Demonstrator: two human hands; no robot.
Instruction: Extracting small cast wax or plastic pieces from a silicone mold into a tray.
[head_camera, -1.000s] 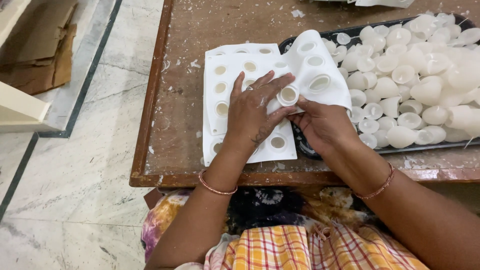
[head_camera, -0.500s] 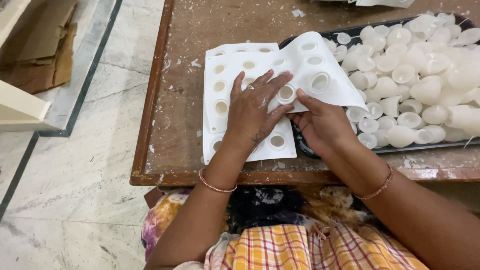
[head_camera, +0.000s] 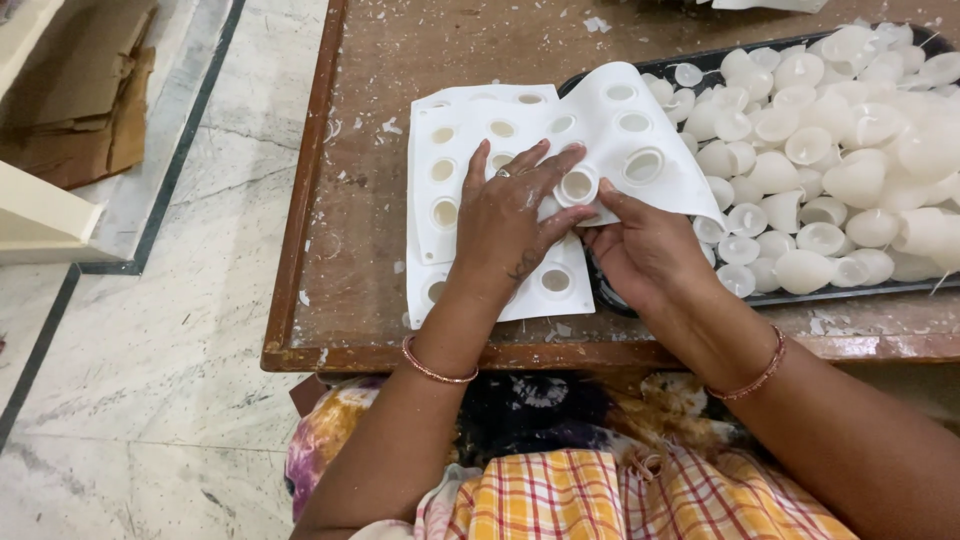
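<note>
White silicone mould sheet (head_camera: 470, 180) lies on the brown wooden table (head_camera: 370, 270), and everything else is placed from it. Far to its left, off the table, folded cardboard (head_camera: 80, 110) sits on the marble floor (head_camera: 150, 400). The mould's left part rests flat, its round cavities facing up. On that flat part the left hand (head_camera: 505, 225) presses down with fingers spread wide and palm flat, gripping nothing, only pinning the sheet; a ring shows on one finger and a thin bangle (head_camera: 435, 365) circles the wrist below the mould's near edge. The mould's right part is lifted and curled upward over the edge of a black tray (head_camera: 700, 300). Under that raised flap the right hand (head_camera: 650, 245) closes on the sheet, thumb on top beside a bulging cavity (head_camera: 577, 185), the other fingers hidden beneath, so the flap is pinched between them. To the mould's right, the tray is heaped with small white wax cups (head_camera: 830, 160).
</note>
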